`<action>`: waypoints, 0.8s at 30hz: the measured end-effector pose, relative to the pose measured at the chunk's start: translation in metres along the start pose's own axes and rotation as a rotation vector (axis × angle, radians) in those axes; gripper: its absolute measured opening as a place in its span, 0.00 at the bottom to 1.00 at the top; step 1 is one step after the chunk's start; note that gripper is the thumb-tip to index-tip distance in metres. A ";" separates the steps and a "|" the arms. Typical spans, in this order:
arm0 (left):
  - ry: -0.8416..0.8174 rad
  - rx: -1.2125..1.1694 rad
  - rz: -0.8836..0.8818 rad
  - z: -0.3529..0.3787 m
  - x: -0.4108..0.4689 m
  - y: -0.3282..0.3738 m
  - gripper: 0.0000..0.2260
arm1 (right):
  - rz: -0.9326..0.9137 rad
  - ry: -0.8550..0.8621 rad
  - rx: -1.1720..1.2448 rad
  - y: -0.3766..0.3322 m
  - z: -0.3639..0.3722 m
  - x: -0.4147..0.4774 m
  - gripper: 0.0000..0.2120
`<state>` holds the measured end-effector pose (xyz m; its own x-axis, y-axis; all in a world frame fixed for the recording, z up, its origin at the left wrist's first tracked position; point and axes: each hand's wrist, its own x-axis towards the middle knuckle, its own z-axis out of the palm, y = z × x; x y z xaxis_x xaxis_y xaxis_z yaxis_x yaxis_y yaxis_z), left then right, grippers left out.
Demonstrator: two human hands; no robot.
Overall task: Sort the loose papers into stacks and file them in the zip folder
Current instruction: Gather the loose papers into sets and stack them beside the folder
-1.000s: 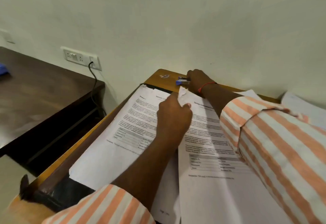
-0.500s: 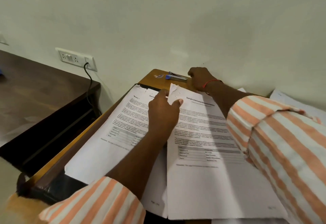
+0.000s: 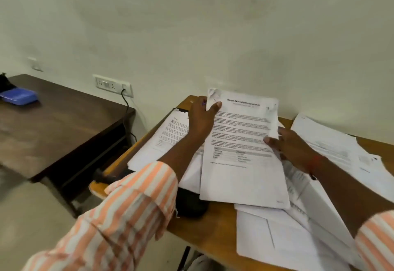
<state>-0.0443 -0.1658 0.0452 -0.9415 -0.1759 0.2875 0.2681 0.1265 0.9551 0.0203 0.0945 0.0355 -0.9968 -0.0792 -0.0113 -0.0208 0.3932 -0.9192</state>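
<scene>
A stapled set of printed papers is lifted off the desk between both hands. My left hand grips its top left corner, thumb on the front page. My right hand holds its right edge about halfway down. Another printed stack lies to the left on a black zip folder, of which only dark edges show. More loose sheets spread over the right of the light wooden desk, and some lie under the held set near the front.
A dark wooden table stands to the left with a blue object on it. A wall socket has a black cable plugged in that hangs between the two tables. The wall runs close behind the desk.
My right hand left the stapler at the desk's back edge and took the right edge of the papers. Both hands raised the set. The view pulled back and the stapler is now hidden.
</scene>
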 end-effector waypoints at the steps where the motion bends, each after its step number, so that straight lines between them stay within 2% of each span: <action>1: -0.026 0.028 -0.025 -0.004 -0.001 0.001 0.14 | -0.004 0.002 0.023 0.004 0.006 -0.007 0.14; 3: -0.126 0.081 -0.159 -0.020 -0.008 0.001 0.19 | -0.001 0.059 0.088 0.005 0.023 -0.013 0.16; 5: -0.236 0.176 -0.286 -0.038 -0.013 -0.010 0.18 | 0.050 0.180 0.105 0.005 0.043 -0.006 0.16; 7: -0.284 0.349 -0.320 -0.060 -0.022 -0.016 0.19 | 0.099 0.252 0.117 -0.004 0.068 -0.001 0.16; 9: -0.261 0.447 -0.336 -0.078 -0.028 -0.017 0.19 | 0.157 0.282 0.129 -0.018 0.093 0.005 0.14; 11: -0.220 0.577 -0.294 -0.097 -0.027 -0.015 0.18 | 0.191 0.254 0.181 -0.029 0.118 0.012 0.14; 13: -0.159 0.649 -0.223 -0.121 -0.021 -0.017 0.17 | 0.158 0.209 0.146 -0.037 0.142 0.017 0.19; 14: -0.129 0.673 -0.191 -0.131 -0.018 -0.019 0.16 | 0.137 0.197 0.072 -0.039 0.152 0.018 0.21; 16: -0.098 0.713 -0.141 -0.146 -0.012 -0.021 0.15 | 0.118 0.214 -0.119 -0.045 0.167 0.015 0.18; 19: -0.102 0.736 -0.129 -0.159 -0.006 -0.028 0.21 | 0.128 0.251 -0.299 -0.047 0.183 0.010 0.15; 24: -0.158 0.847 -0.067 -0.161 0.001 -0.044 0.09 | 0.111 0.316 -0.432 -0.049 0.197 0.000 0.17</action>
<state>-0.0243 -0.3287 0.0149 -0.9841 -0.0788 0.1589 0.0277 0.8169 0.5762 0.0361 -0.1050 0.0028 -0.9680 0.2375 0.0806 0.1228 0.7290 -0.6734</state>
